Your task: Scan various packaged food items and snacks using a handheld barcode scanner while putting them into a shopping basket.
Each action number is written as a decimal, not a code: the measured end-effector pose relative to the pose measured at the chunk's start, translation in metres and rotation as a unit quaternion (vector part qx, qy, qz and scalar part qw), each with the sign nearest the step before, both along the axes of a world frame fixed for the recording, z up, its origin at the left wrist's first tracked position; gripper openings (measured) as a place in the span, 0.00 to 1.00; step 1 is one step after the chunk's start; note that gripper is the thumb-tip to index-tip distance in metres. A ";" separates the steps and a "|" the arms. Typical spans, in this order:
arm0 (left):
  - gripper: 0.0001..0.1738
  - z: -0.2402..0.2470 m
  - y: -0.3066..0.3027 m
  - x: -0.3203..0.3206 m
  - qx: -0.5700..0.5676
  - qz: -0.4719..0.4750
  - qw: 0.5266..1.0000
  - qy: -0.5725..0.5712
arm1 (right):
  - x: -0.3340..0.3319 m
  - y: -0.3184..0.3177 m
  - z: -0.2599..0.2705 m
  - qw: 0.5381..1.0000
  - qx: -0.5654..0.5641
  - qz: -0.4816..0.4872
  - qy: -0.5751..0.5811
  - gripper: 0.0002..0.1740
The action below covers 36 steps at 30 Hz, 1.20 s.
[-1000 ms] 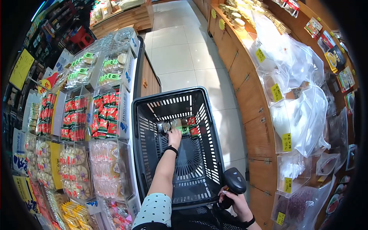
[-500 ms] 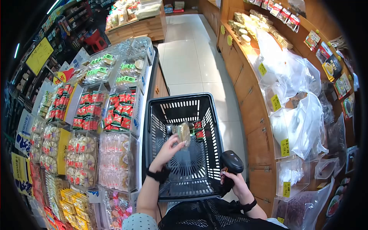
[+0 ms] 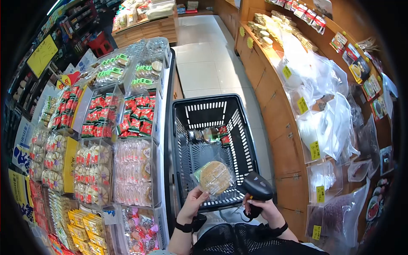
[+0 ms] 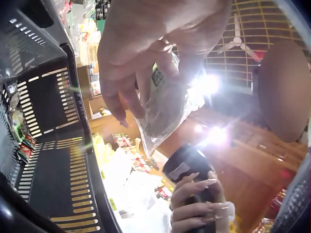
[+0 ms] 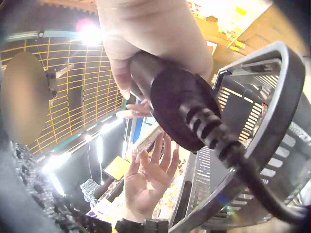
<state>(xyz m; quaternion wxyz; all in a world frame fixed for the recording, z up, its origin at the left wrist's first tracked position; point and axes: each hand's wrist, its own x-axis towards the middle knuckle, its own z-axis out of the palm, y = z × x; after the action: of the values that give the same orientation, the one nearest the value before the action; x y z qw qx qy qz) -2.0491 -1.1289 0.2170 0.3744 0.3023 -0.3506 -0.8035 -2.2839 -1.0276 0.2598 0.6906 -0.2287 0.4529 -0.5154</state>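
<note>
My left hand (image 3: 193,205) pinches a flat round cake in a clear wrapper (image 3: 216,177) by its edge, above the near end of a black shopping basket (image 3: 204,100). The left wrist view shows the wrapper (image 4: 165,109) hanging from thumb and fingers, with a green label partly hidden. My right hand (image 3: 269,211) grips a black handheld barcode scanner (image 3: 257,185) at the basket's near right corner, its head close beside the cake. A ribbed cable (image 5: 218,143) runs from the scanner's handle. Inside the basket's far end lie clear packs (image 3: 210,135) and red packets (image 3: 224,135).
On the left stands a display of clear bins with red packets (image 3: 100,114), wrapped cakes (image 3: 132,168) and yellow packs (image 3: 87,227). Wooden cabinets (image 3: 276,127) line the right, topped by bins with plastic bags (image 3: 327,127). A tiled aisle (image 3: 197,76) runs ahead between them.
My left hand has lifted the wrapped cake from the basket's far end and brought it back toward me, turning its round face up. The scanner stays in my right hand near the basket's corner.
</note>
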 end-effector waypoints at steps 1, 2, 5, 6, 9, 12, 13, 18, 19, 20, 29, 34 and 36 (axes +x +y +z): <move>0.13 0.003 0.002 -0.002 -0.015 -0.006 1.000 -0.020 | -0.003 0.003 0.004 1.000 0.001 0.009 0.002 0.12; 0.13 0.006 0.004 -0.005 -0.030 -0.012 0.999 -0.040 | -0.007 0.006 0.010 0.999 0.003 0.031 0.031 0.12; 0.12 0.014 0.009 -0.024 -0.055 -0.040 0.996 -0.060 | -0.028 0.010 0.014 0.996 -0.010 0.065 0.059 0.11; 0.13 0.018 0.013 -0.035 -0.072 -0.054 0.993 -0.079 | -0.040 0.016 0.011 0.996 -0.012 0.062 0.057 0.11; 0.09 0.017 0.026 -0.072 -0.106 -0.059 0.987 -0.103 | -0.084 0.020 0.006 0.994 0.000 0.086 0.062 0.11; 0.07 0.015 0.029 -0.132 -0.114 -0.074 0.982 -0.132 | -0.145 0.027 0.007 0.991 -0.012 0.084 0.103 0.13; 0.06 0.016 0.029 -0.154 -0.122 -0.071 0.979 -0.144 | -0.164 0.032 0.006 0.993 -0.018 0.080 0.085 0.14; 0.07 0.021 0.012 -0.252 -0.294 0.066 0.918 -0.259 | -0.261 0.031 0.007 0.997 -0.009 0.026 0.067 0.12; 0.09 0.039 0.007 -0.267 -0.192 0.103 0.961 -0.170 | -0.274 0.028 0.004 0.998 -0.021 -0.002 0.065 0.12; 0.11 0.047 0.009 -0.278 -0.079 0.144 0.983 -0.080 | -0.287 0.022 -0.002 0.998 -0.015 0.008 0.064 0.12; 0.09 0.019 -0.022 -0.289 -0.127 0.229 0.947 -0.186 | -0.306 -0.112 -0.015 1.000 -0.022 0.018 0.005 0.10; 0.09 0.018 -0.071 -0.280 -0.113 0.289 0.922 -0.232 | -0.300 -0.206 -0.041 0.994 0.001 0.063 0.086 0.10; 0.10 0.001 -0.089 -0.269 -0.081 0.293 0.928 -0.216 | -0.306 -0.245 -0.046 0.992 0.004 0.059 0.116 0.10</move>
<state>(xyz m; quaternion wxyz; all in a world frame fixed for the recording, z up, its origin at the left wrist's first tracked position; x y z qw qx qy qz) -2.3181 -1.2180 0.2176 0.5319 0.5262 -0.3826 -0.5420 -2.5900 -1.2730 0.2136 0.6634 -0.3106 0.5175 -0.4423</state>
